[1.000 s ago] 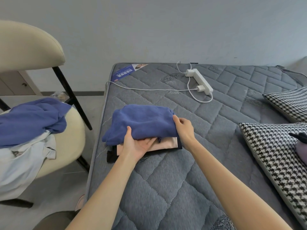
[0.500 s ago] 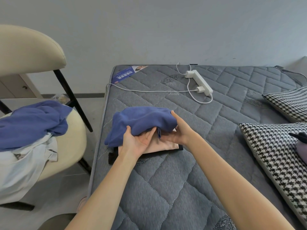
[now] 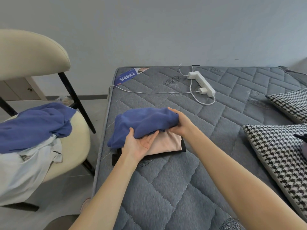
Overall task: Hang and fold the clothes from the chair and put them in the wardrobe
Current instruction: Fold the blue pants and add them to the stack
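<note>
A folded blue garment (image 3: 144,122) lies on top of a folded pink garment (image 3: 167,143), which rests on a black garment (image 3: 116,157) on the grey mattress (image 3: 166,188). My left hand (image 3: 141,144) is palm up, its fingers under the blue garment's near edge and its thumb on top. My right hand (image 3: 181,124) grips the blue garment's right end, fingers tucked beneath it. The near edge of the blue garment is raised off the pink one. On the cream chair (image 3: 78,135) at the left lie a crumpled blue garment (image 3: 33,125) and a pale shirt (image 3: 25,165).
A white power strip (image 3: 201,83) with a plugged charger and cable (image 3: 149,92) lies at the far side of the mattress. Two houndstooth pillows (image 3: 282,156) (image 3: 292,105) sit at the right. A blue label (image 3: 127,76) marks the mattress's far left corner. The wall is behind.
My right hand has moved from the blue garment's side to under its right end. Both hands have raised its near edge off the pink garment.
</note>
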`<state>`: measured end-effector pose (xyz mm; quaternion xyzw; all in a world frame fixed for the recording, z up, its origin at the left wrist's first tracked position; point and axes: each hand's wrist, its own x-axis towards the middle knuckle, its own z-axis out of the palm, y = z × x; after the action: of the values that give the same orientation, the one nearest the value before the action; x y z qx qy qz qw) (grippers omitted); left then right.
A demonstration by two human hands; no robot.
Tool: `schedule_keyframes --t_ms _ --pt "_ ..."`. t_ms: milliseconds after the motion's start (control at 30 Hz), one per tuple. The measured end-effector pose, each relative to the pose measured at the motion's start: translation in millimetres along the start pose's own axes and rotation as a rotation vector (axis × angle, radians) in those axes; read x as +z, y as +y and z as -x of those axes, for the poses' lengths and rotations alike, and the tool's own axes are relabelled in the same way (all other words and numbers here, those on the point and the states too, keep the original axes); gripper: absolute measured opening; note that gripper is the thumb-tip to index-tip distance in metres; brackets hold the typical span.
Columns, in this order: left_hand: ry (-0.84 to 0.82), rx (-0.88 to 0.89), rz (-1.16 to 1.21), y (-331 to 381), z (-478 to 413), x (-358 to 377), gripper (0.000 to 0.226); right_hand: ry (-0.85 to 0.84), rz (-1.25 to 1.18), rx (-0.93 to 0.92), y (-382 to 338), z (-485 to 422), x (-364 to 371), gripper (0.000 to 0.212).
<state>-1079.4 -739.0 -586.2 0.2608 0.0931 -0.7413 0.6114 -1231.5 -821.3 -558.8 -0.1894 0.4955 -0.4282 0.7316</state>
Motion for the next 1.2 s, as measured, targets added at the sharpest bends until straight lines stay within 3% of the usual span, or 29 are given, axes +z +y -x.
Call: schedule_keyframes --t_ms 33,133,267,400,500,567,700,967,1133,1200 --pt "0.0 0.009 -0.008 -3.2 1.0 -0.9 0.056 0.024 -0.001 -0.046 -3.0 -4.3 0.3 0.016" --pt "0.005 0.043 -0.018 -15.6 5.8 -2.0 0.049 0.1 0.037 -0.226 -14.3 -8.4 -2.7 0.058" --pt "0.082 -0.014 -0.085 -34.4 3.1 -8.5 0.056 0.18 0.413 -0.343 -13.9 -9.3 -25.8 0.063" --pt "0.157 -0.124 -0.17 -40.9 3.5 -17.6 0.059 0.346 0.704 -0.224 1.4 -14.5 -58.5 0.054" --pt "0.168 -0.042 -0.209 -30.3 4.5 -21.6 0.054 0.41 0.674 -0.159 8.8 -16.3 -66.0 0.054" --pt "0.172 0.056 -0.233 -19.6 8.6 -24.3 0.049 0.378 0.618 -0.117 9.1 -15.8 -59.7 0.065" --pt "0.212 0.237 -0.245 9.3 15.9 -30.2 0.043 0.371 0.746 -0.091 13.3 -17.4 -44.0 0.099" --pt "0.261 0.098 -0.365 62.1 7.9 -16.6 0.051 0.46 0.877 -0.251 27.3 -25.3 -38.6 0.058" --pt "0.23 0.11 -0.767 74.1 -8.9 9.0 0.031 0.429 0.852 -0.316 33.6 -24.0 -37.5 0.061" --pt "0.21 0.101 -0.927 75.6 -15.4 16.1 0.035 0.429 0.863 -0.349 35.8 -22.9 -36.8 0.056"
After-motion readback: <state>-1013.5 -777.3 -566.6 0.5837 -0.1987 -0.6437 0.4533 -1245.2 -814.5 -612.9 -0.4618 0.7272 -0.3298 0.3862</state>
